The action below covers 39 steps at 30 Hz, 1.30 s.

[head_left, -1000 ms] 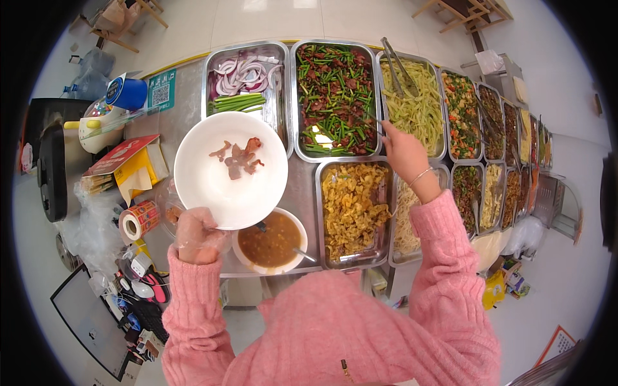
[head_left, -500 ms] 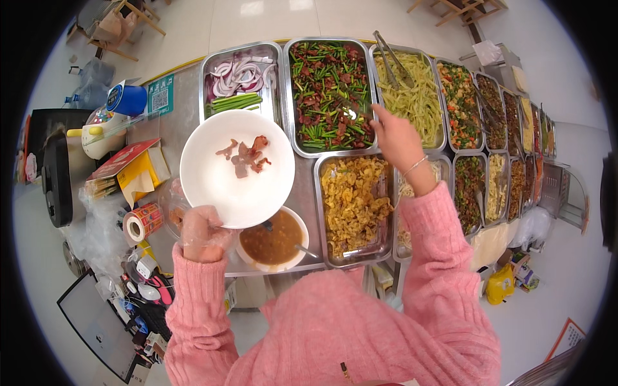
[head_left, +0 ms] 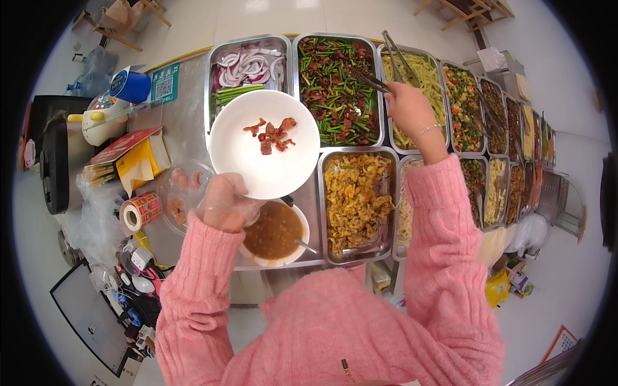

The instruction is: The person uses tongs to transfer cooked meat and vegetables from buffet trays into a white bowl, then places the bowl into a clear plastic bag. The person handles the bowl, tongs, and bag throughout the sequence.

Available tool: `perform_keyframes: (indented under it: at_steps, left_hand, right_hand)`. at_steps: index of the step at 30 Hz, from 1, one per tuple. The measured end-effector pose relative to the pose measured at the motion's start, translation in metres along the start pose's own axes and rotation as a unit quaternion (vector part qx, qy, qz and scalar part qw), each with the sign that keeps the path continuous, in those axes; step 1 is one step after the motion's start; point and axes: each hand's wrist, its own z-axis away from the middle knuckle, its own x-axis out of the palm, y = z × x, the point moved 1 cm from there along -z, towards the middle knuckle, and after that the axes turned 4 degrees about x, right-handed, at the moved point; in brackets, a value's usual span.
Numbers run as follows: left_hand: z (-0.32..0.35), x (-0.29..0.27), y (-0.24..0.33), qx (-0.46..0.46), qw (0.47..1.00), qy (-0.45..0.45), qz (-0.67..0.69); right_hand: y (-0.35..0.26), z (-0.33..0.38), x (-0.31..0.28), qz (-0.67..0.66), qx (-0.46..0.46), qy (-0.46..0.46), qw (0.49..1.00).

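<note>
My left hand (head_left: pixel 225 203), in a clear plastic glove, is closed on the near rim of a white bowl (head_left: pixel 238 161). A few reddish-brown meat slices (head_left: pixel 277 135) lie in the bowl. Bare but for a thin bracelet, my right hand (head_left: pixel 415 108) grips metal tongs (head_left: pixel 371 82). Their tips hang over the right side of a steel tray (head_left: pixel 383 132) of chopped green stems and dark red meat. Whether anything is between the tips is too small to tell. The bowl overlaps the near edge of a tray of sliced red onion (head_left: pixel 251 67) and green stalks.
Below the bowl stands a bowl of brown sauce (head_left: pixel 275 235) with a spoon. A tray of yellow fried pieces (head_left: pixel 357 199) is nearest me. Other tongs (head_left: pixel 400 61) lie on shredded green vegetable (head_left: pixel 430 90). Food trays continue rightward. Left are a label roll (head_left: pixel 132 217) and round clear container (head_left: pixel 168 199).
The bowl and my left hand have shifted right and slightly away from me. My right hand has moved right and slightly up; its tongs now show plainly over the tray.
</note>
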Motion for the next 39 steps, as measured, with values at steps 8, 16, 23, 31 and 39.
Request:
perform_keyframes:
  at_steps: [8,16,23,31,39]
  left_hand:
    - [-0.026,0.009,-0.009,-0.021,0.999,0.019,0.035]
    - [-0.024,-0.015,0.001,-0.009,0.999,0.024,0.034]
    - [-0.006,-0.029,0.012,0.027,0.999,0.047,-0.002]
    - [0.008,-0.045,0.009,0.022,0.994,0.072,0.08]
    - [0.013,-0.054,0.005,0.037,0.988,0.074,0.134]
  right_hand:
    - [-0.043,0.094,-0.043,-0.232,-0.147,-0.137,0.952]
    - [-0.032,0.037,0.009,0.019,-0.11,-0.002,0.994]
    - [-0.038,0.011,0.04,0.072,-0.103,-0.047,0.991]
    - [-0.062,0.063,-0.02,-0.092,-0.139,-0.036,0.985]
    - [-0.111,0.107,-0.023,-0.231,-0.2,-0.129,0.943]
